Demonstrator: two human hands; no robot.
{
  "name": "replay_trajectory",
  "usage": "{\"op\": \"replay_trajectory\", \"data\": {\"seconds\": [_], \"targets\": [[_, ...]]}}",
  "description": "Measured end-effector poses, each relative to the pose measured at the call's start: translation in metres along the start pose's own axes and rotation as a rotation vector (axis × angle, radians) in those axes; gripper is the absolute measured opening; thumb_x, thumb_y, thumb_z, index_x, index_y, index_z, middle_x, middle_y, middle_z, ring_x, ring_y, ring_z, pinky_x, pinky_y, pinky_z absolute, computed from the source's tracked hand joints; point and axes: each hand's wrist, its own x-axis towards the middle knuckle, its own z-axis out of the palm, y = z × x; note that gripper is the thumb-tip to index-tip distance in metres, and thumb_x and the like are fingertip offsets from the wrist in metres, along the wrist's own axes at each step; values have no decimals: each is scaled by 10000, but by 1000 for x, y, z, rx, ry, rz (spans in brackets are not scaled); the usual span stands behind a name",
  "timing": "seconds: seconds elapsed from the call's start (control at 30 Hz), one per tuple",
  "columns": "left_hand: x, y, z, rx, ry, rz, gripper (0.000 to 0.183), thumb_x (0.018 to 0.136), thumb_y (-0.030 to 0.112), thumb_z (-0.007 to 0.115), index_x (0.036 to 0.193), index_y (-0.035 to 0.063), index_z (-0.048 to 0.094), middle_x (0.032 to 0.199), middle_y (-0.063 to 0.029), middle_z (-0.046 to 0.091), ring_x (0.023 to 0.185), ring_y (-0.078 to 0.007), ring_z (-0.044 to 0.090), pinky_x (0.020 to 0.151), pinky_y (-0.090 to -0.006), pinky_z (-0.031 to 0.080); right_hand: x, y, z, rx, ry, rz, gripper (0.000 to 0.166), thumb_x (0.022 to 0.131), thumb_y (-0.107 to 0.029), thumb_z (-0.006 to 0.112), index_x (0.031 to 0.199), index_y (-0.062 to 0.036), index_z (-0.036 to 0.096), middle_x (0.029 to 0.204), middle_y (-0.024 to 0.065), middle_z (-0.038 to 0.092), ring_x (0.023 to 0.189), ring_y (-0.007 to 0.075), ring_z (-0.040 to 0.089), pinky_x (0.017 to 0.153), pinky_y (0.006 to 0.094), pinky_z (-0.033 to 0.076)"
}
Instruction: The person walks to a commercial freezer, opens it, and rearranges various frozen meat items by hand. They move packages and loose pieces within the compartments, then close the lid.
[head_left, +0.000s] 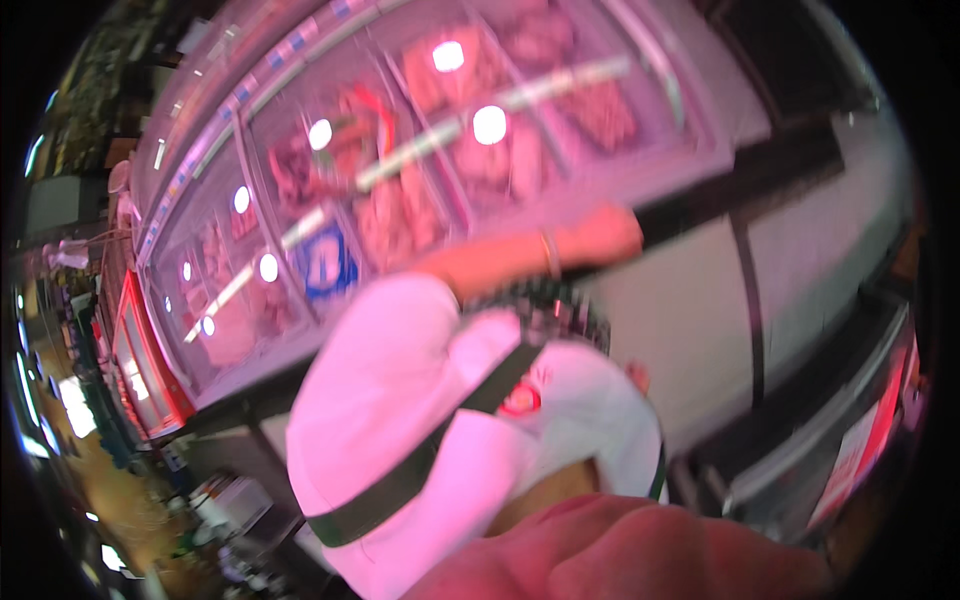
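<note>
My left hand (611, 232), with a band at its wrist, reaches across in front of me beside the dark lower edge of a refrigerated meat display case (667, 172). Its fingers are blurred, and I cannot tell whether they grip anything. Pink-lit cuts of raw meat (480, 161) lie in divided sections behind the glass. Of what seems to be my right hand (638, 377), only a small bit of skin shows past my white top (375, 375). A dark strap (390, 480) crosses the top, with checked cloth (562, 307) below it.
Pale panels (675, 315) form the case's lower front. To the right stands a dark unit (802, 390) bearing a red and white sign (855, 450). A red-framed panel (146, 367) stands at the case's left end. Blurred skin fills the bottom edge of the view.
</note>
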Motion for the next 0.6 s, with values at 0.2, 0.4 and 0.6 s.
{"op": "replay_trajectory", "data": {"seconds": [0.2,0.4,0.6], "targets": [[101,-29,41,103,-57,-382,735,697,379,642,1292,107,307,1329,-164,274,1277,-311,202,1007,-554,157,95,-105,24,-8,-86,18,199,852,-212,479,779,-41,550,644,54,565,523,134,531,445,249,423],[117,-66,30,207,-228,-597,973,625,398,715,1362,96,156,1421,-181,82,1321,-340,59,1004,-593,111,148,-157,-94,-22,-15,58,165,837,-179,485,809,-28,547,670,75,573,535,146,540,446,251,432],[119,-61,33,319,-342,-710,932,637,347,709,1362,124,167,1428,-140,93,1324,-300,90,1006,-583,116,232,-169,-192,-78,-56,1,141,822,-145,491,840,-16,544,695,97,581,546,158,548,446,253,441]]}}
